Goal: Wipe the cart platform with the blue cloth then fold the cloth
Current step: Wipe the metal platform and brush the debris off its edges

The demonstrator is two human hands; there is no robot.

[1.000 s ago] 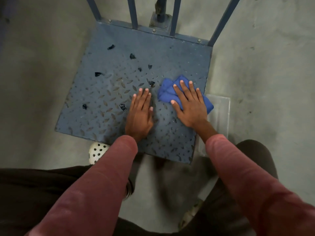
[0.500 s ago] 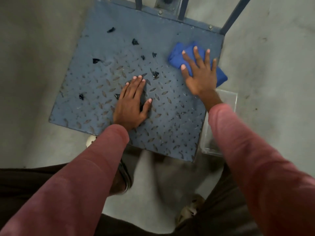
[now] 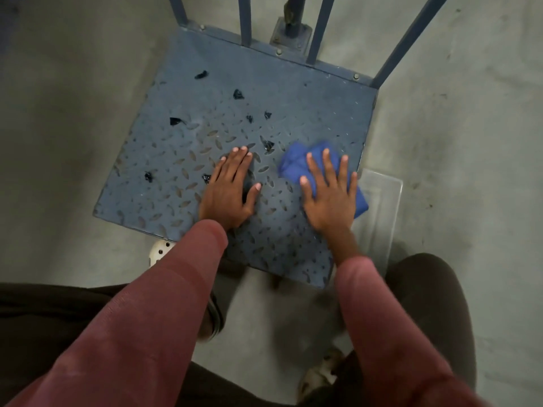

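Note:
The blue-grey cart platform (image 3: pixel 308 104) with a raised tread pattern lies on the floor in front of me. Several small black scraps (image 3: pixel 238 94) are scattered over its left and middle. A crumpled blue cloth (image 3: pixel 293 160) sits near the platform's right edge. My right hand (image 3: pixel 329 195) presses flat on the cloth with spread, straight fingers and covers most of it. My left hand (image 3: pixel 230 189) rests flat on the bare platform to the left of the cloth, fingers straight.
Blue upright bars (image 3: pixel 245 19) of the cart frame rise along the platform's far edge. A clear plastic bin (image 3: pixel 382 207) stands on the concrete floor right beside the platform's right edge. My knees and shoes are at the near edge.
My right hand has slid the cloth from the far right corner back toward me along the right edge. The left hand stays planted on the platform.

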